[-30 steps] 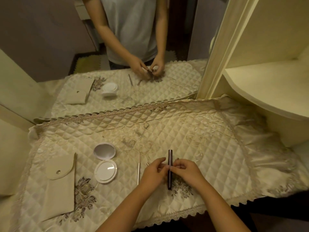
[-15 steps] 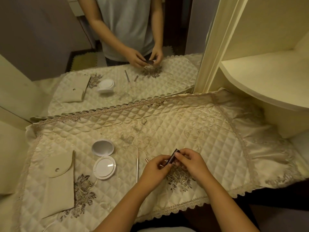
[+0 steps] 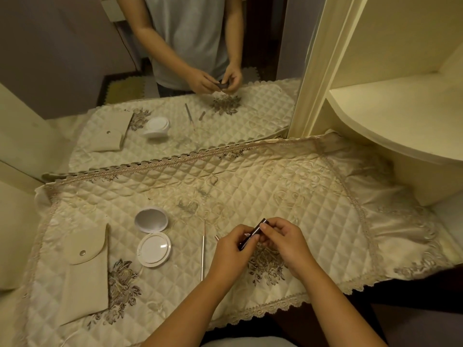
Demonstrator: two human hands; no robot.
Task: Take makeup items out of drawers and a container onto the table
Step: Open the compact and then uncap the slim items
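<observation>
Left part of the desk (image 3: 325,196), near its front-left corner: a cream snap pouch (image 3: 85,269) lies flat. Just to its right an open white compact (image 3: 153,236) rests lid-up, well clear of my hands. A thin metal tool (image 3: 203,256) lies next, running front to back, close beside my left wrist but not touching it as far as I can tell.

My left hand (image 3: 233,249) is raised above the front-centre of the desk. Its grip is closed round the near, lower end of the dark slim tube (image 3: 254,232). My right hand (image 3: 283,236) meets it from the other side; its fingertips (image 3: 265,225) are pinched on the far, upper end.

Key relation: the tube's long axis runs diagonally, near-left to far-right, tilted up and away from me, and it spans the two grips. Neither hand is nearer; both have it. It is off the desk surface.

Judgement: the item is out but not yet set down. Bare quilted cover lies directly below and to the right.
</observation>
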